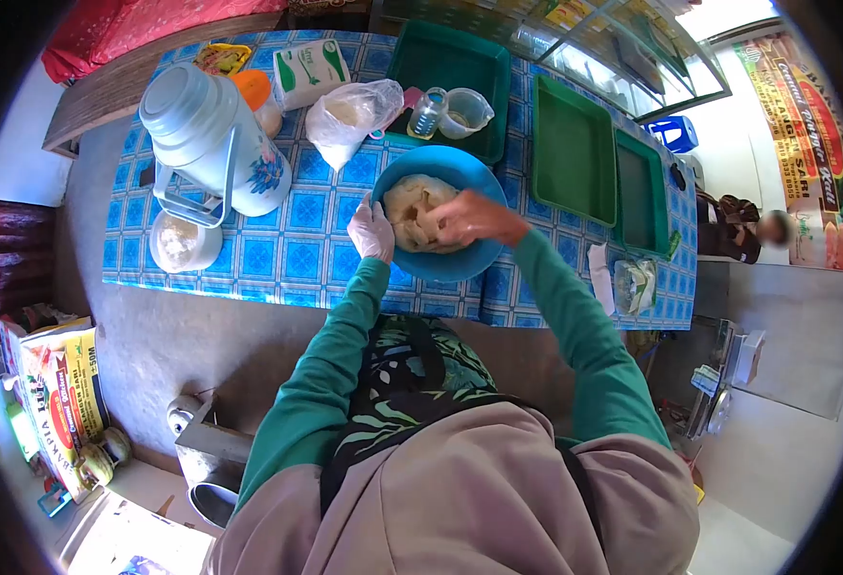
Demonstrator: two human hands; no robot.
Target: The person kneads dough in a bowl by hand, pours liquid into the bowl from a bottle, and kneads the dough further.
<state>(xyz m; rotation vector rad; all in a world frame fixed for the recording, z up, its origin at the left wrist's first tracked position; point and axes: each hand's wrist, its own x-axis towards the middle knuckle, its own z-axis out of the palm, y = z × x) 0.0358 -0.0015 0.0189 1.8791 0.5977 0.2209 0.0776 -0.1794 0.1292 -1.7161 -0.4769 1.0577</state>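
Observation:
A blue bowl (460, 264) holds pale dough (412, 203) near the front edge of the table. My left hand (371, 228), in a whitish glove, is at the bowl's left rim, its fingers around the edge. My right hand (474, 220) reaches in from the right, its fingers bent down against the dough; their tips are partly hidden. Behind the bowl are a plastic bag of white powder (345, 120), a glass jar (427, 113) and a clear plastic cup (465, 113), the last two at a green tray.
A large thermos jug (215, 144) and a tub of white contents (184, 241) stand at the left. Green trays (573, 149) lie at the right, with a packet (635, 287) nearer the front. Behind are a tissue pack (311, 74) and a glass case (623, 57).

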